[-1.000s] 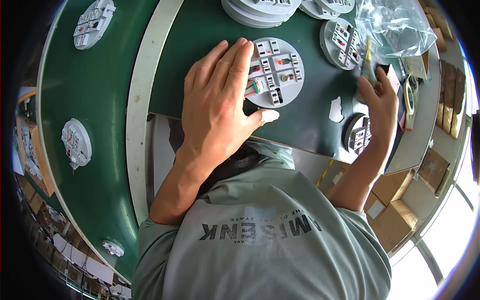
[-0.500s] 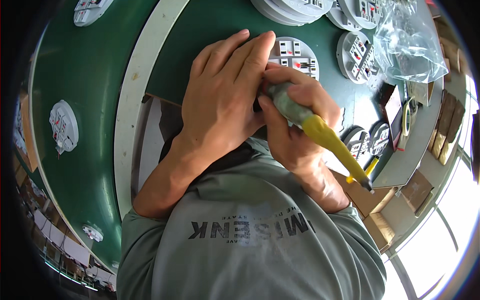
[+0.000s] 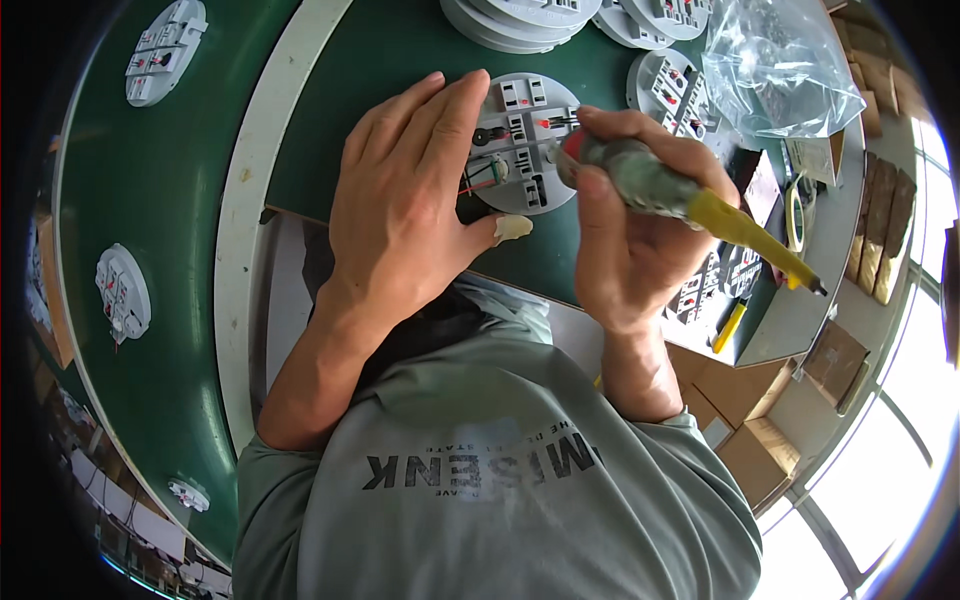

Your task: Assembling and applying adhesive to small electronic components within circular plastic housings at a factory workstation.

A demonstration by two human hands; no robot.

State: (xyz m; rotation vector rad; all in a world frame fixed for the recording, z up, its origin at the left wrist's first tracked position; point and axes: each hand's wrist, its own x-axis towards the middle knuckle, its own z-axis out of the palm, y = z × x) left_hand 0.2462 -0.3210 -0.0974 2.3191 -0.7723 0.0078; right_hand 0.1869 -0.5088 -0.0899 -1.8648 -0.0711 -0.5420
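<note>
Just right of the left hand, a round grey disc is seen lying on the green bench, its left edge covered by that hand. The left hand is laid flat, with fingers extended and nothing gripped; its thumb, wrapped at the tip in a pale covering, is stretched out below the disc. In the right hand, a tool with a grey-green body and a yellow tail is held in a closed grip, its red-collared front brought over the disc's right side.

Half a second ago the two hands were pressed close together and the disc was largely covered; now the right hand has been drawn off to the right, and the clips, wires and small parts on the disc are exposed. The left hand is kept at the same edge.

The tool's very tip is blurred and lost against the disc, so contact cannot be told. Below the right hand, smaller discs are partly hidden by it. Beyond the fingers, a stack of grey discs is cut off by the upper edge, and a disc is partly obscured by a clear plastic bag.
</note>
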